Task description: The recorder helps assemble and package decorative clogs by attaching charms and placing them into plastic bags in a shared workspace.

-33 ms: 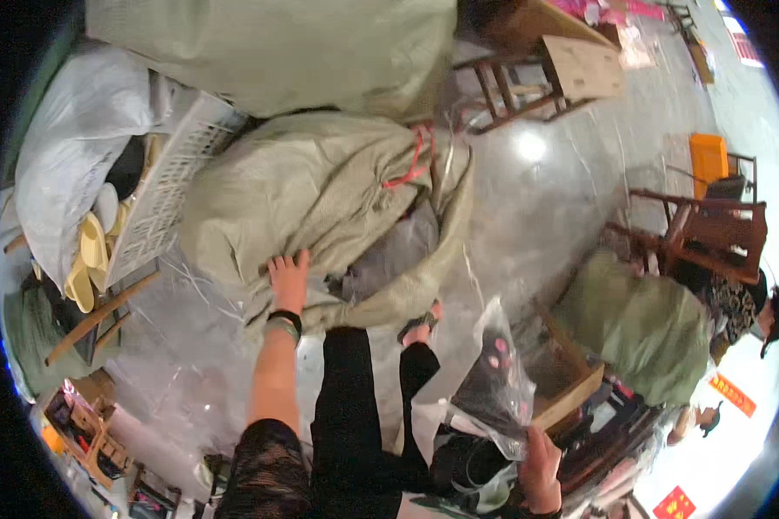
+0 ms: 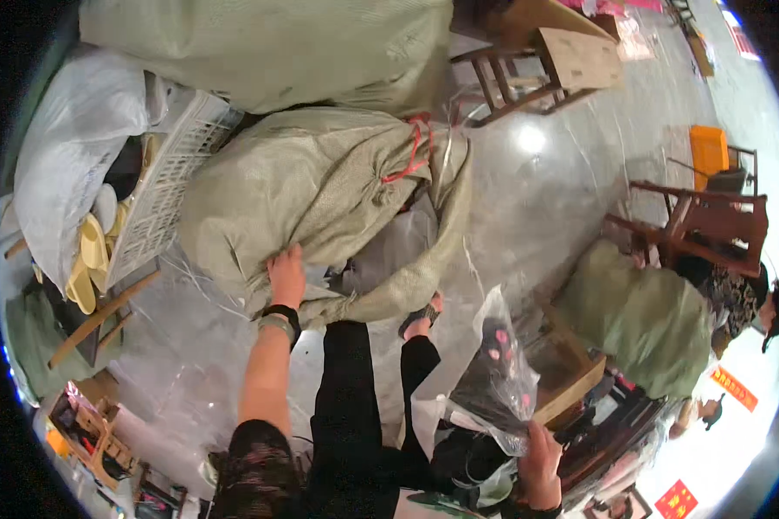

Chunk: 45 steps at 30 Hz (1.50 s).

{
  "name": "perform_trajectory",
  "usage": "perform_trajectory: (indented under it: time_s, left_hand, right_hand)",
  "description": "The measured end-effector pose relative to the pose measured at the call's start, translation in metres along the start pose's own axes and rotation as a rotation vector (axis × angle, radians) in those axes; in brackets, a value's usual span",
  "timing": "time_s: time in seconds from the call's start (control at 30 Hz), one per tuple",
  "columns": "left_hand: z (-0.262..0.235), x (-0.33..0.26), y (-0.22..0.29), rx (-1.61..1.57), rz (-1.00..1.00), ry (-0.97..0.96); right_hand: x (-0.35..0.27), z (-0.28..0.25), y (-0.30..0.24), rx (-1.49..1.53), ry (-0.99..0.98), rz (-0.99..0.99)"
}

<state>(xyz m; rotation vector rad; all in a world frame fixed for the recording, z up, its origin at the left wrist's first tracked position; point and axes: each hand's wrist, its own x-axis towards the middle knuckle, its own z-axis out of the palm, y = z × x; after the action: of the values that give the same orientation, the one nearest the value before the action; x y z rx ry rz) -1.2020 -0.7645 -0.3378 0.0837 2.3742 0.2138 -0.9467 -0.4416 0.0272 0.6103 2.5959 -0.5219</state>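
Note:
My left hand [image 2: 286,275], with a black band on its wrist, presses on the near edge of a big green woven sack [image 2: 320,190] lying on the shiny grey floor. A red cord [image 2: 415,147] ties the sack's far end. Grey material [image 2: 389,251] shows in the sack's open side. My right hand [image 2: 541,463], low on the right, grips a clear plastic bag [image 2: 493,372] holding a dark item with pink spots. My legs in black trousers reach toward the sack, one sandalled foot [image 2: 420,320] against it.
A second green sack [image 2: 277,43] lies behind. To the left are a white plastic crate [image 2: 169,182], a white bag [image 2: 69,164] and yellow slippers [image 2: 86,259]. Wooden chairs [image 2: 537,69] [image 2: 701,216], another green sack [image 2: 640,320] and a person [image 2: 753,294] are on the right.

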Motion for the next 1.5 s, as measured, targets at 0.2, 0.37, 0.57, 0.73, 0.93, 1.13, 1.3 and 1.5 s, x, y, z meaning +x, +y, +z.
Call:
perform_trajectory:
  time_s: [0.2,0.37,0.57,0.73,0.93,1.13,1.3,1.5]
  left_hand:
    - [-0.152,-0.027,-0.027,-1.144,-0.077,0.239]
    - [-0.271,-0.085,0.001,-0.916,0.163,0.167]
    - [-0.295,-0.126,0.024,-0.696,0.355,0.162]
    - [-0.318,-0.157,0.036,-0.639,0.385,0.075]
    - [-0.328,-0.138,0.037,-0.720,0.358,-0.153]
    - [-0.391,-0.177,0.083,-0.463,1.195,0.356]
    - [-0.451,-0.239,0.115,-1.061,0.697,0.100]
    - [-0.519,-0.100,-0.075,-0.996,0.450,0.210]
  right_hand:
    - [0.039,-0.020,-0.036,-0.031,-0.022,-0.160]
    - [0.093,-0.011,-0.084,0.146,-0.002,-0.407]
    - [0.154,0.061,-0.163,0.454,0.166,-0.433]
    - [0.146,0.115,-0.182,1.204,0.137,0.047]
    - [0.126,0.175,-0.184,0.766,-0.311,-0.356]
    - [0.092,0.171,-0.175,0.630,-0.356,-0.343]
    - [0.095,0.201,-0.135,0.747,-0.178,-0.012]
    - [0.092,0.195,-0.134,0.748,-0.233,0.080]
